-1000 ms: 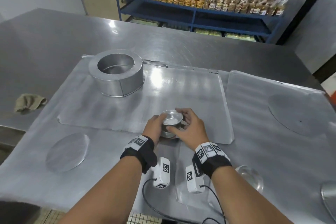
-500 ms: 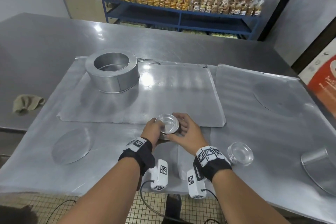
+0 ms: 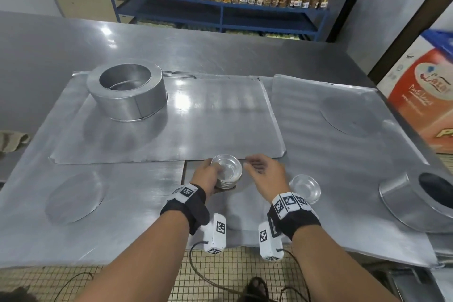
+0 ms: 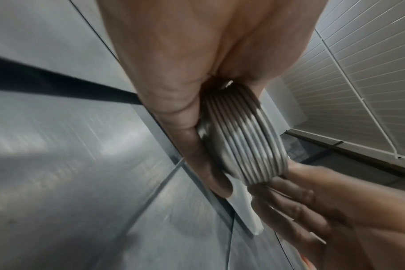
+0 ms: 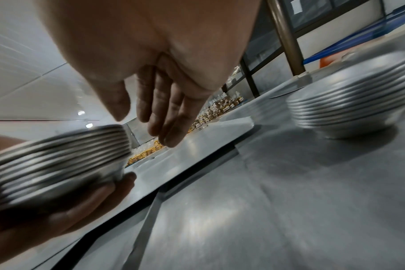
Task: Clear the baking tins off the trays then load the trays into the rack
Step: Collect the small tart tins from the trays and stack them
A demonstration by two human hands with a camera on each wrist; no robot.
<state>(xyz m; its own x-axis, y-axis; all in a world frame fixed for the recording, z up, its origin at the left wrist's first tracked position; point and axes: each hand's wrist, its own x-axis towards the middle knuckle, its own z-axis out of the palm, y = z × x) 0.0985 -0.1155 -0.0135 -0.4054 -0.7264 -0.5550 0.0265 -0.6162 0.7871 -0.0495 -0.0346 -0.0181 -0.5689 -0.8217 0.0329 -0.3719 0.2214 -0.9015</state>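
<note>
My left hand (image 3: 208, 175) grips a stack of several small round tins (image 3: 226, 170) just above the near edge of the middle tray (image 3: 171, 135); the stack's ribbed rims (image 4: 247, 144) fill the left wrist view. My right hand (image 3: 263, 171) hovers beside the stack with relaxed, straight fingers (image 5: 164, 117) and holds nothing. A second stack of small tins (image 3: 305, 187) sits on the right tray (image 3: 343, 154), close to my right wrist. A tall ring tin (image 3: 127, 92) stands at the middle tray's far left corner.
Another large tin (image 3: 416, 200) lies tilted at the right tray's near right. Flat metal discs (image 3: 73, 197) lie on the left and right trays. A cloth (image 3: 11, 140) sits at the far left, a cardboard box (image 3: 421, 95) at the right.
My right hand has let go of the tin stack and moved slightly right; the left hand alone holds it. The head view has shifted, bringing the right tray's tins into sight.
</note>
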